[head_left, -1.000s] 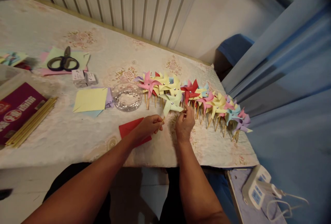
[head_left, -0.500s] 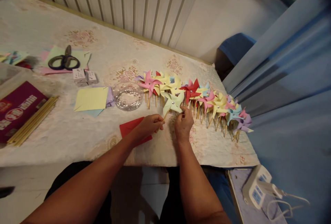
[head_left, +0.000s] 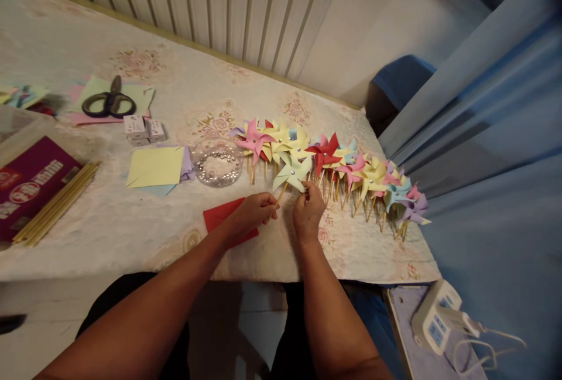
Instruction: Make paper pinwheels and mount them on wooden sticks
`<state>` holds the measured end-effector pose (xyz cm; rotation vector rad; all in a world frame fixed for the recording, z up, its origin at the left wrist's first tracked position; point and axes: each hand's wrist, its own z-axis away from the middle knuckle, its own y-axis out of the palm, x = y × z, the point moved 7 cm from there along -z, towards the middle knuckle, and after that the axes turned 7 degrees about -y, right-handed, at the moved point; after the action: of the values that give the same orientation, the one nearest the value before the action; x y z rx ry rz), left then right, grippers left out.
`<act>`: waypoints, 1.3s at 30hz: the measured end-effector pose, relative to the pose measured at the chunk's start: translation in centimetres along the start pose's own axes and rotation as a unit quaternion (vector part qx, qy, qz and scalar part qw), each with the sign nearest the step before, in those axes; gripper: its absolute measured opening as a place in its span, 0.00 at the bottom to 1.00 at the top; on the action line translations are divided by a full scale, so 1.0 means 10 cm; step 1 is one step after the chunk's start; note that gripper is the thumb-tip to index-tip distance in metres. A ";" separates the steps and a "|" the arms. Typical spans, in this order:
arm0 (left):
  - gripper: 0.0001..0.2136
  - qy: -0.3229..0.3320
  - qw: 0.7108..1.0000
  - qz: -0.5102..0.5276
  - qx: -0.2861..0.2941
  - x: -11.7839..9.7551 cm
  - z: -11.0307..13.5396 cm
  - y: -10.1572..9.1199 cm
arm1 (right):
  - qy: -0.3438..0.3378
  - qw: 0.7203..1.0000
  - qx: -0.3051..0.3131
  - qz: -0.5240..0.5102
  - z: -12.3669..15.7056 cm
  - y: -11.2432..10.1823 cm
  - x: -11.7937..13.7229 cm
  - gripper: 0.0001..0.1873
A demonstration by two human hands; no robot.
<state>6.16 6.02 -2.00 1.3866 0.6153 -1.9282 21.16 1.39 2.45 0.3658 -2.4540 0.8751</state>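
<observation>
So, from the head cam: everything sat around a clear round dish (head_left: 218,164) with a ring of small silvery bits in it, on a table (head_left: 144,236) with a flowery cloth. The pale green pinwheel (head_left: 292,173) was just to the right of that dish, tilted, silver dot at its middle. Left hand (head_left: 259,209), in front of the dish and a bit right, had its grip pinched on the pinwheel's stick (head_left: 282,194). Right hand (head_left: 309,210), farther right of the dish, had its fingertips up at one of the blades; honestly couldn't tell if that grip was pinching it or only touching.

A red paper square (head_left: 214,214) lay in front of the dish, partly under the left arm. Off to the dish's right ran a whole crowd of other pinwheels (head_left: 325,153), pink, yellow, red, blue and purple. Just left of the dish was a yellow sheet (head_left: 156,167) on top of more paper, with little white boxes (head_left: 134,127) behind that. Scissors (head_left: 113,99) lay farther left and back, on pastel sheets (head_left: 139,97). Way left of the dish: a bundle of sticks (head_left: 57,207) beside a purple package (head_left: 37,178).
</observation>
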 end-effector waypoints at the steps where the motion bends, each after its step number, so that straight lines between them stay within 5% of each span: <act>1: 0.07 0.001 1.000 0.000 0.000 0.00 0.00 0.00 | 0.005 1.000 0.002 -0.005 0.00 0.00 0.00 0.21; 39: 0.06 -0.010 1.000 -0.003 -0.018 -0.01 -0.01 -0.03 | 0.176 0.970 0.031 -0.167 0.09 0.12 -0.11 0.17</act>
<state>6.02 6.25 -1.97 1.3433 0.6430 -1.9248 21.31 1.77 0.63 0.5733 -1.9704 0.7942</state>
